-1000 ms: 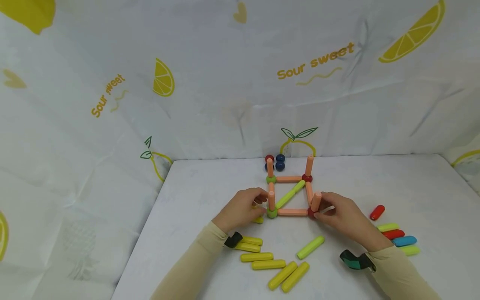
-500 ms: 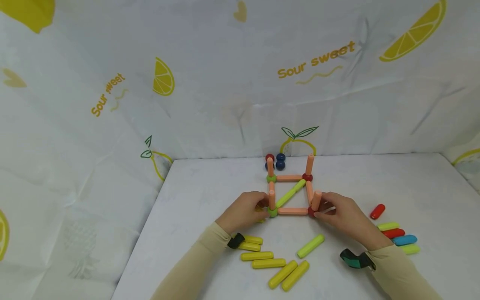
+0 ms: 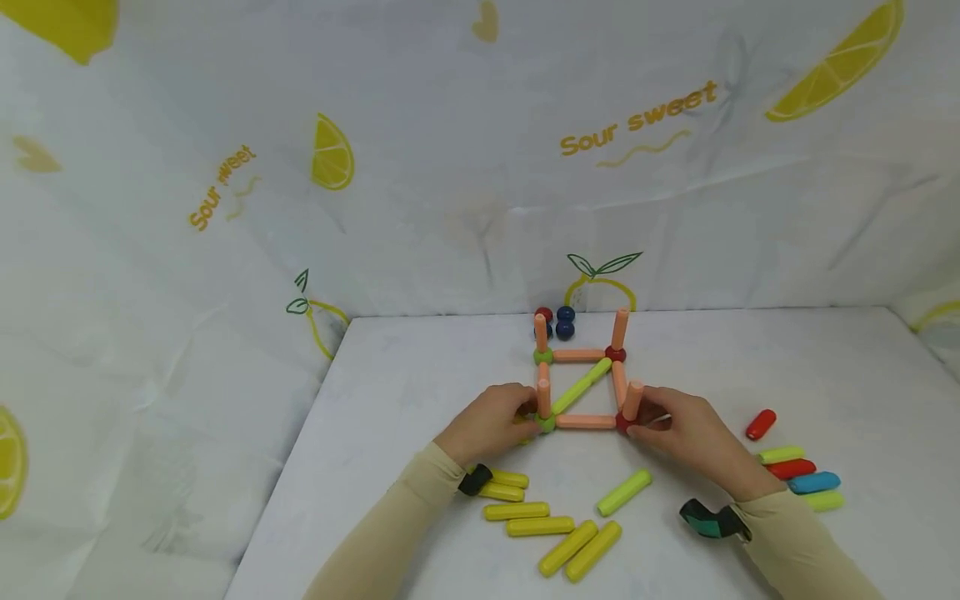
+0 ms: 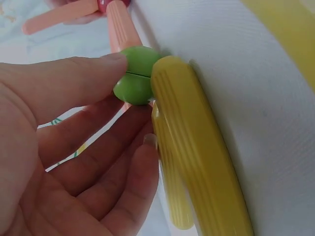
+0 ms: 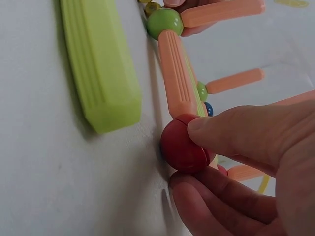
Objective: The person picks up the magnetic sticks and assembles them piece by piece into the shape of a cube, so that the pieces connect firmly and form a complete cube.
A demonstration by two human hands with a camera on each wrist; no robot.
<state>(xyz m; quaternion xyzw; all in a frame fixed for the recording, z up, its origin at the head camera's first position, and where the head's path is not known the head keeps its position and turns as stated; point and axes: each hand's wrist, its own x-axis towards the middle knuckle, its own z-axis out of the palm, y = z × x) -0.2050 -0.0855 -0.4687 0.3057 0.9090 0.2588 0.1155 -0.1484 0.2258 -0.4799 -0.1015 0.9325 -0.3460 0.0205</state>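
Note:
A square frame of peach sticks [image 3: 585, 422] and ball joints lies on the white table, with a peach stick standing up at each corner. A lime-yellow diagonal [image 3: 581, 387] crosses it. At the near left corner my left hand [image 3: 487, 423] pinches the green ball [image 4: 138, 59], thumb on its side and other fingers curled beneath. On the near right corner, my right hand [image 3: 686, 429] holds the dark red ball [image 5: 181, 147] between thumb and fingers. Yellow sticks [image 4: 197, 147] lie right beside the green ball, partly hidden by the left hand in the head view.
Several yellow sticks [image 3: 540, 526] and one lime stick [image 3: 625, 492] lie in front of the frame. To the right are a short red piece [image 3: 761, 424] and a row with a blue stick [image 3: 814, 482]. Dark blue balls [image 3: 565, 330] and a red ball [image 3: 543, 314] sit behind.
My left hand has shifted slightly right, its thumb and fingers closing in on the near left green ball. My right hand stays on the red ball. The head view has shifted a little.

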